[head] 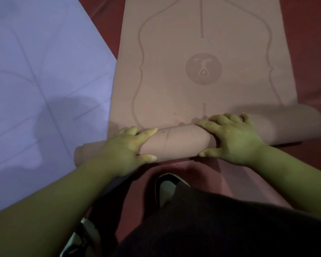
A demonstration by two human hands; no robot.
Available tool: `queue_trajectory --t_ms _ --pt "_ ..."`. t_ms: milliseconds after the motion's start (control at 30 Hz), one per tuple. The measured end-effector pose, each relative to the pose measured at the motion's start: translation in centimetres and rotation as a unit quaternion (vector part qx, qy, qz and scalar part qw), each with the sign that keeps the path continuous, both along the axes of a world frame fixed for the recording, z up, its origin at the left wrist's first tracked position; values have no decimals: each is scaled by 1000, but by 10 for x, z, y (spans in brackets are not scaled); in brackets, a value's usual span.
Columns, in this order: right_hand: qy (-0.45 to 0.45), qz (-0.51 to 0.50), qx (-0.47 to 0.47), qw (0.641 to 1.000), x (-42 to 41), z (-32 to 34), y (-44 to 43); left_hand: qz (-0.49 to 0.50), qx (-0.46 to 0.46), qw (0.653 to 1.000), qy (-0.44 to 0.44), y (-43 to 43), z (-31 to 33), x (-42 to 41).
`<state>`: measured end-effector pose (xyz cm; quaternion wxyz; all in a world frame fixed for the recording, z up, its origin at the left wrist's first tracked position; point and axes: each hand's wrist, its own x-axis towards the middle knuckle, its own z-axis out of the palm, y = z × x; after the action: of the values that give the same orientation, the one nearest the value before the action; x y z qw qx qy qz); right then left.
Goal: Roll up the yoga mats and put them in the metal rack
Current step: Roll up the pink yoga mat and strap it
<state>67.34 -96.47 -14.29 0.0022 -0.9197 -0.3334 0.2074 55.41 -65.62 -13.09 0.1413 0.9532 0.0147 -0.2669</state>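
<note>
A half-rolled pink mat (174, 86) is pictured on a red floor (311, 34), its roll (180, 143) clasped from above by both hands. The left hand (126, 147) is curled over the roll near its left end, thumb on the near side and fingers over the top. The right hand (235, 140) is set the same way further right. Both grips are closed round the roll, and a bare stretch of it is left between them. The roll's right end juts well past the right grip. Beyond the grips the unrolled part is spread flat, printed with a round emblem (203, 68) and curved lines. Left of the left grip a purple mat (35, 80) is laid flat, just beside the pink one. Nearer than the grips, a light shoe (165, 190) and dark trousers (211, 219) are seen.
</note>
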Motion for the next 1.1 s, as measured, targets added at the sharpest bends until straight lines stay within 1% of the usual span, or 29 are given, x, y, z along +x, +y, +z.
queue_trajectory --t_ms 67,133,167,200,267,300,333,500,567,600,700,733,800,967,1100 --pt "24 -3 -13 1000 8 2 3 -13 1 1000 15 3 0 5" --pt "48 -7 -24 999 15 4 7 -29 11 999 12 4 -1 8" --pt "58 -7 -26 998 18 5 8 -29 22 999 -7 3 -1 7" --pt "65 -8 -28 997 20 6 9 -33 37 998 -44 0 -2 4" --pt "73 -7 -28 997 23 7 10 -47 59 987 -139 -7 -7 -7" --pt "73 -5 -28 997 23 7 10 -53 68 981 -171 -11 -9 -12" --pt "74 -2 -28 997 24 8 10 -55 77 979 -179 -14 -10 -15" --pt "62 5 -12 998 26 8 11 -47 89 987 -128 -13 -9 -8" --pt "24 11 14 1000 23 7 9 -37 78 990 -110 -10 -5 0" --pt "-2 17 26 1000 20 5 7 -33 68 993 -88 -8 -3 5" --pt "-61 35 35 997 11 -3 5 -33 47 998 -37 -2 -2 15" --pt "-62 34 31 997 12 -4 6 -33 45 998 -34 -1 -1 18" --pt "-35 24 13 999 19 -1 10 -29 49 998 -38 0 -1 20" --pt "42 9 -24 999 38 8 19 -38 106 984 -141 -14 -8 5" --pt "49 8 -23 998 43 10 23 -30 105 988 -110 -13 -10 8"
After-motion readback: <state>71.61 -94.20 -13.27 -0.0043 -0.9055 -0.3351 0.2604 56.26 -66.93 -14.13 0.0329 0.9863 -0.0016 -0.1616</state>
